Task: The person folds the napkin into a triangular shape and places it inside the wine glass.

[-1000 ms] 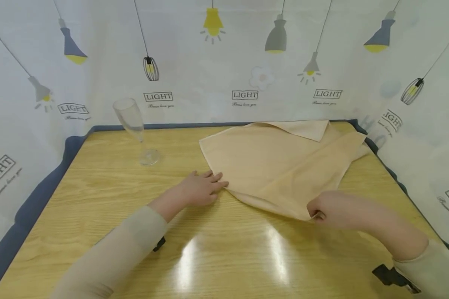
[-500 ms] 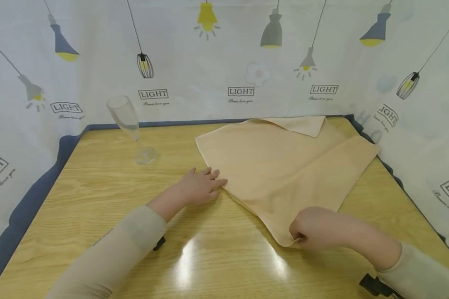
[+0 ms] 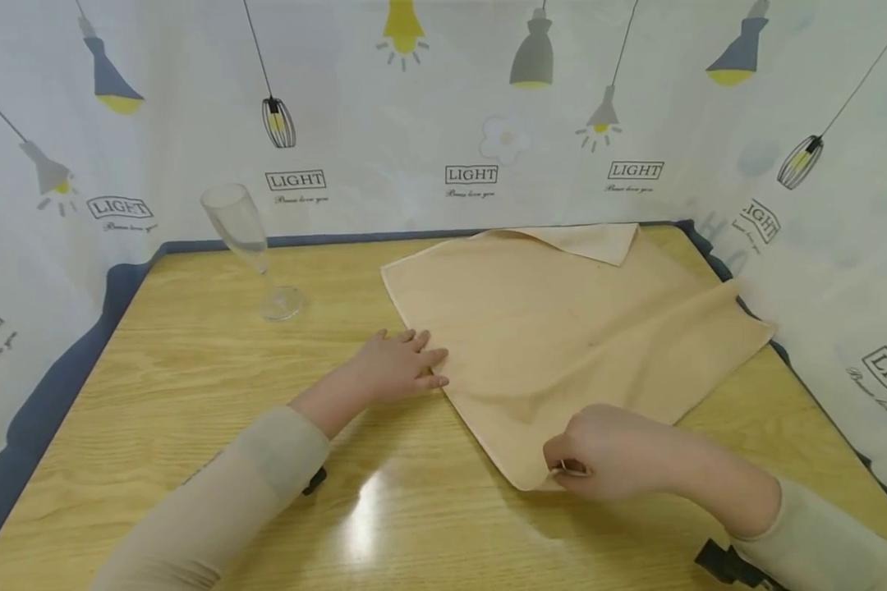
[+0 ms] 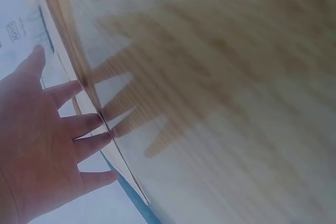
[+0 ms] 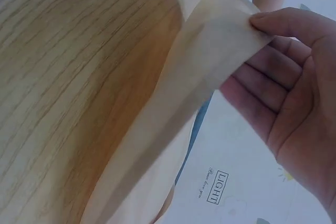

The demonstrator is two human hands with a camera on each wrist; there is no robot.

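Note:
A peach cloth [image 3: 488, 312] lies spread over the right half of the wooden table, with one far corner folded over and soft creases running across its right side. My left hand [image 3: 399, 365] rests with spread, straight fingers on the cloth's left edge. In the left wrist view those fingers [image 4: 86, 127] lie along the cloth's border. At the near edge, my right hand [image 3: 613, 455] pinches the cloth close to its near corner. The right wrist view shows the thumb [image 5: 278, 22] pressing the cloth's edge against the fingers, with a flap of cloth [image 5: 210, 40] raised from the table.
An upright, clear champagne flute [image 3: 281, 302] stands at the back left, beyond my left hand. Behind the wooden table [image 3: 192, 353] and at its sides hangs a white curtain [image 3: 384, 164] printed with lamps, edged in blue along the tabletop.
My right hand has drawn the cloth's near edge toward me and leftward, spreading it wider; its right corner has swung outward and nearer. My left hand stays on the left edge.

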